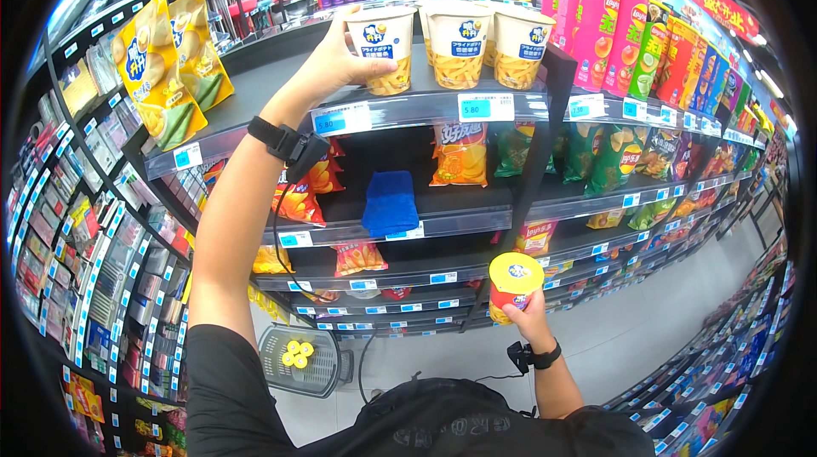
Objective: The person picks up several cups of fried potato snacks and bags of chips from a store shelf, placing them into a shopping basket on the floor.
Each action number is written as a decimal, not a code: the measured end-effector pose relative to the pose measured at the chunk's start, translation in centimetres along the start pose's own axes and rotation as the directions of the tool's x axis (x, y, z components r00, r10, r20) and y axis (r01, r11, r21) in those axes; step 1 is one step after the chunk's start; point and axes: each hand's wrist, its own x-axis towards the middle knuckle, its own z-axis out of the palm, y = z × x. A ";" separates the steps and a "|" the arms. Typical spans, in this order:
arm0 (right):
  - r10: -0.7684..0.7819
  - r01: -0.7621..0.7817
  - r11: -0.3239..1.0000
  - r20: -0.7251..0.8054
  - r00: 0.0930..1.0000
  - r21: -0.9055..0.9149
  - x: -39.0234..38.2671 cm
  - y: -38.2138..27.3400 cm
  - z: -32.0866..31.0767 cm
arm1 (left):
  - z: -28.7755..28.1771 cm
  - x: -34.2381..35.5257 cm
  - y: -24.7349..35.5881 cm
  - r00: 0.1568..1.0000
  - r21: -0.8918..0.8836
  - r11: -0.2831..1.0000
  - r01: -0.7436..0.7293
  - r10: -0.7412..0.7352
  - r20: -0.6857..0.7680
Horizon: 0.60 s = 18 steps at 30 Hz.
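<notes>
My left hand (340,61) is reaching up to the top shelf, thumb across the front and fingers round the back of a cream and yellow snack cup (385,53). Two matching front cups, a middle cup (458,48) and a right-hand cup (521,47), stand just right of it, with more partly hidden behind. Lower down on the right, my right hand (529,321) is closed round a red snack cup (511,298) with a round yellow lid, held upright in front of the lower shelves.
A blue folded cloth (390,204) lies on the second shelf among chip bags (459,155). Yellow snack pouches (170,65) stand at the top shelf's left end, tall chip cartons (596,27) at its right. On the floor, a grey basket (277,378) holds several yellow-lidded cups.
</notes>
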 end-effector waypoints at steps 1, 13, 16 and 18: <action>0.001 -0.001 1.000 0.001 1.000 0.000 0.1 0.0 0.2 | 0.0 0.0 -0.1 1.000 0.000 1.000 0.001 -0.001 -0.001; -0.039 0.039 0.999 0.004 0.999 -0.003 0.9 0.0 1.8 | 0.2 0.2 -0.2 0.999 0.046 0.999 0.014 -0.016 0.035; -0.042 0.042 0.999 0.000 0.999 -0.023 1.0 0.3 1.8 | 0.1 0.3 -0.5 0.997 0.054 0.997 0.056 -0.059 0.057; -0.022 0.022 1.000 0.009 1.000 -0.001 1.2 -0.2 2.3 | -0.6 0.4 -1.3 0.999 0.080 0.996 -0.023 0.021 0.030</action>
